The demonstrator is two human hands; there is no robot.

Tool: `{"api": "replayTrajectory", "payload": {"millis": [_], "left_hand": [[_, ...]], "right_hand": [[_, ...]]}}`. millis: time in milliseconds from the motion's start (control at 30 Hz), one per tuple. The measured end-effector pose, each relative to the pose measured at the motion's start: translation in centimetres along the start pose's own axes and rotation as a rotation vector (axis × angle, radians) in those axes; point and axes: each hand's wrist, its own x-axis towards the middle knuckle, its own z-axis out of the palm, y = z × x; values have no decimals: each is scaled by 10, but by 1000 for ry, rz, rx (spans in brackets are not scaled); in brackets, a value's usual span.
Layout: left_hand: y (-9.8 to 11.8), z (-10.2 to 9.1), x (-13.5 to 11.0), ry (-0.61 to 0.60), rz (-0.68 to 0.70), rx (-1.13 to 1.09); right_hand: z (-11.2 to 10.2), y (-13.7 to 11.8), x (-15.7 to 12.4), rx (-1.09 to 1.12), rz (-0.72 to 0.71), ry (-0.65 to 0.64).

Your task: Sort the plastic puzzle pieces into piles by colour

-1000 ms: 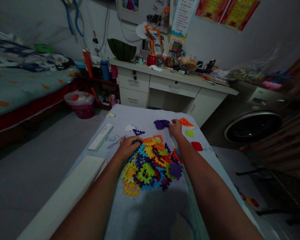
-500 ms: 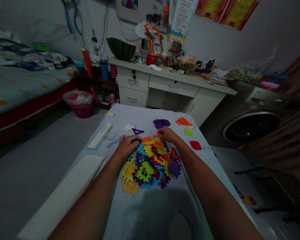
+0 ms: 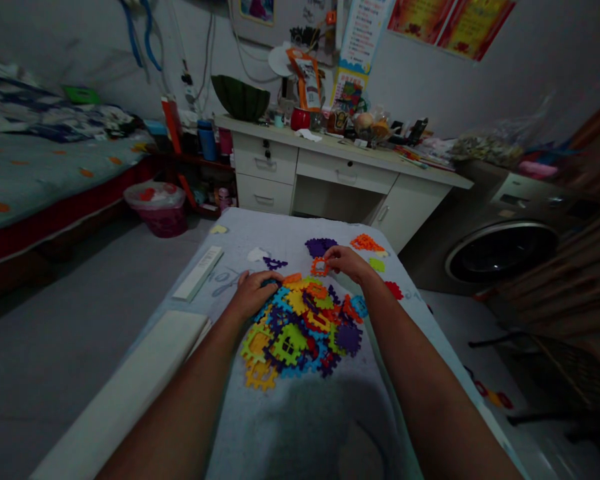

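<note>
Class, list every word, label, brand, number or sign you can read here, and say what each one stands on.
No text reads clearly; these spots bear print or marks:
Narrow white box on the table: dark printed label, too small to read.
Blue-edged wall chart: rows of characters, too blurred.
Red and yellow posters: faint lines, unreadable.
Orange pouch: pale label, unreadable.
Wall board: dark scribbles, unreadable.
</note>
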Motion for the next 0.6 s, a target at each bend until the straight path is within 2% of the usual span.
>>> {"api": "replayTrajectory", "payload": {"millis": [100,167,333,467,600], "left_hand": [[-1,0,0,-10,3,0],[0,-1,0,-17,13,9],[2,-2,-1,-16,4,51],[2,-2,-1,-34,10,35],[1,-1,-1,-25,6,39]], "right_hand": [[-7,8,2,58,-33,78],[-15,16,7,71,-56,173],[-50,36,23,11,-82,571],[-89,46,29,-211,-39,809],[-121,60,33,-399,15,944]]}}
